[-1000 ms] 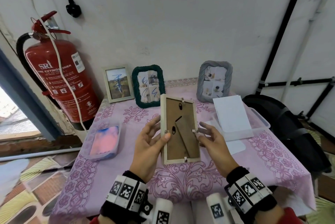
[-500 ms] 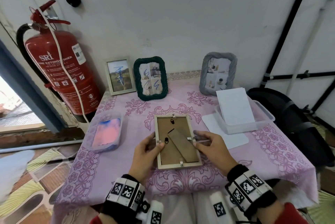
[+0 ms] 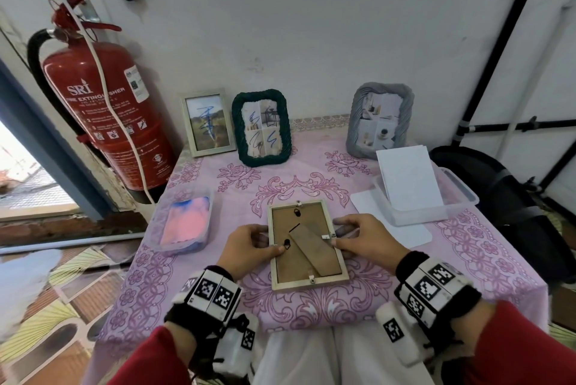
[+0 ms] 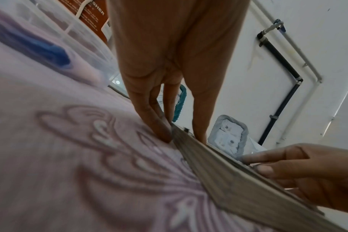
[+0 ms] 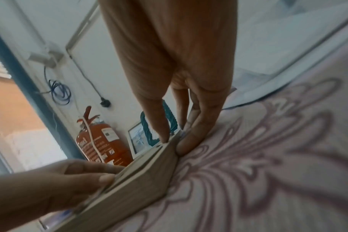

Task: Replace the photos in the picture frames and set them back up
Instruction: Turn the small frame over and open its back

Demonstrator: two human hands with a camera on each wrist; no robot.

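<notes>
Frame (image 3: 307, 244), face down near the table's (image 3: 467, 247) front edge, is pinched by both hands; side clips should be turned gently.

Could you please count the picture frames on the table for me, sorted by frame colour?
Pale wooden frames: 2, one standing at the back and one face down held between the left hand and the right hand
Dark green frame: 1
Grey frame: 1
Total: 4
</notes>
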